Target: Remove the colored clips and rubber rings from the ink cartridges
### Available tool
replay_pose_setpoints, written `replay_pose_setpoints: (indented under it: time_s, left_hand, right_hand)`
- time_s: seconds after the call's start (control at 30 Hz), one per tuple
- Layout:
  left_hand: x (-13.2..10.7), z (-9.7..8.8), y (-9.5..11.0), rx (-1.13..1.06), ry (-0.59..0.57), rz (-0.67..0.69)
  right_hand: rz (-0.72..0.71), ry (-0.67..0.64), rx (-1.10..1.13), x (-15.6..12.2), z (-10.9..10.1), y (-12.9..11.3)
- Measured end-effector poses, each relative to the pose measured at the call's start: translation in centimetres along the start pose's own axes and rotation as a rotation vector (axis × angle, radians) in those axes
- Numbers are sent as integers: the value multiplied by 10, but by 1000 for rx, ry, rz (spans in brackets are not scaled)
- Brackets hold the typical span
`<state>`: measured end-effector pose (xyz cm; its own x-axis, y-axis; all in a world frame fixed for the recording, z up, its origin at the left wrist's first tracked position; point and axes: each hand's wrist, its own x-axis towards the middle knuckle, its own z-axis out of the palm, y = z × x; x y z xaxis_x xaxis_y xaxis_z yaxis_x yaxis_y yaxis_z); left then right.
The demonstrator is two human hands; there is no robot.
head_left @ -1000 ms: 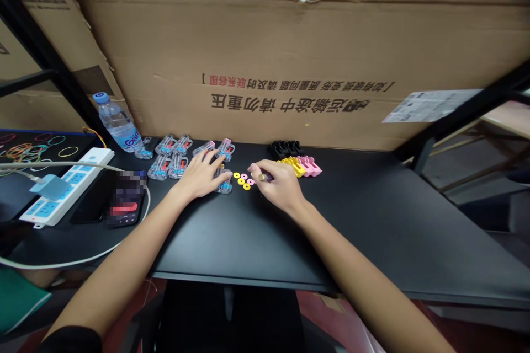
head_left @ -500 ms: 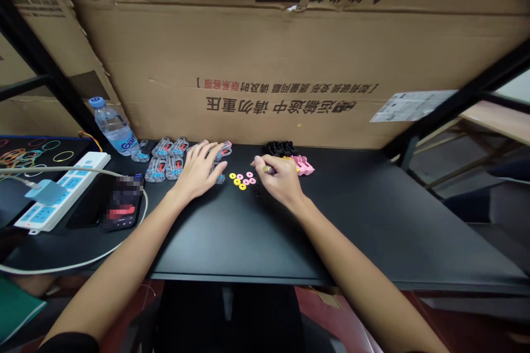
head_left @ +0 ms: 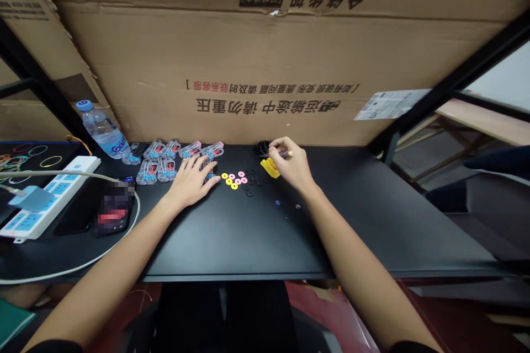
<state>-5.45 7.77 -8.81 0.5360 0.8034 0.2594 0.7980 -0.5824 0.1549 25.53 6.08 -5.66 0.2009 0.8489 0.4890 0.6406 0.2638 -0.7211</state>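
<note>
My left hand [head_left: 190, 182] lies flat with its fingers spread, the fingertips on or just over a transparent plastic clip with blue parts [head_left: 210, 176]. Several similar clips [head_left: 157, 164] lie in rows behind it. My right hand [head_left: 293, 164] pinches a slim dark pen-like tool [head_left: 282, 153] near a heap of black parts [head_left: 262, 148] and a yellow plastic piece [head_left: 270, 167]. Yellow and pink washers [head_left: 232, 179] lie between my hands, beside small black rings [head_left: 252, 180].
A water bottle [head_left: 101, 131], a white power strip [head_left: 49, 198] with a cable, and a blurred phone [head_left: 114, 209] lie to the left. A big cardboard box [head_left: 265, 66] stands along the black table's far edge [head_left: 331, 146].
My right hand has moved right and toward the far edge, now over the yellow piece, and the pink pieces no longer show. Small black rings now show on the table. My left hand barely moved.
</note>
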Motion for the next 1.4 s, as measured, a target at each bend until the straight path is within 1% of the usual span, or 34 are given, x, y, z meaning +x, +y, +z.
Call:
replay_pose_setpoints:
  time_s: [0.07,0.1,0.13,0.17,0.23,0.3,0.33,0.4,0.5,0.53,0.6,0.7,0.8,0.93,1.0,1.03,1.07,1.1,1.13,1.17,1.2,1.23,1.27,1.3,1.33,1.4]
  left_hand:
    - [0,1,-2,5,-10,16]
    - [0,2,-2,8,-8,23]
    - [0,2,-2,9,-1,29]
    - [0,3,-2,7,13,34]
    - [1,3,-2,-4,71,50]
    - [3,0,-2,-28,158,79]
    - [5,-2,-2,-43,200,96]
    - [6,-5,-1,-72,253,121]
    - [6,-7,2,-91,263,115]
    - [5,-7,2,-91,255,106]
    - [3,-5,2,-88,237,90]
    - [2,-2,-1,-89,223,76]
    - [3,-2,-3,-95,216,65]
    - [-2,-4,3,-75,230,48]
    - [-13,-6,13,-37,272,51]
    - [-20,-6,19,-13,294,81]
    - [-27,-7,25,-1,299,132]
    - [-34,-7,31,-8,284,197]
    - [-40,-6,37,-29,258,256]
    - [-45,-6,42,-60,234,296]
    - [-48,-5,46,-99,203,322]
    - [-50,-4,48,-146,161,347]
    - [-50,-3,50,-189,121,357]
    - [-50,-1,51,-225,83,354]
    - [-49,0,52,-250,52,339]
    - [-47,3,52,-261,18,285]
  right_hand:
    - [-71,-77,-58,1,0,2]
    - [-120,-98,-91,2,-2,5]
    - [-164,-89,-119,5,-6,9]
    - [-193,-46,-144,8,-11,14]
    - [-184,123,-165,17,-26,32]
    - [-122,273,-201,25,-42,56]
    - [-75,312,-229,28,-49,69]
    - [46,317,-302,29,-59,94]
    - [257,272,-405,25,-62,119]
    - [313,247,-426,23,-62,124]
    - [373,212,-438,19,-58,129]
    - [395,197,-415,16,-54,131]
    - [407,217,-373,16,-52,131]
    - [419,300,-301,15,-58,124]
    - [410,360,-278,7,-61,114]
    - [390,386,-268,0,-61,107]
    - [355,398,-257,-10,-59,98]
    - [288,404,-238,-22,-56,87]
    - [129,390,-199,-36,-51,75]
    - [-32,310,-161,-51,-45,62]
    - [-167,185,-117,-65,-38,48]
    - [-272,47,-77,-78,-31,35]
    - [-349,-95,-44,-89,-23,22]
    - [-401,-212,-34,-97,-16,11]
    - [-430,-292,-62,-103,-10,3]
    - [-455,-372,-162,-106,-1,-7]
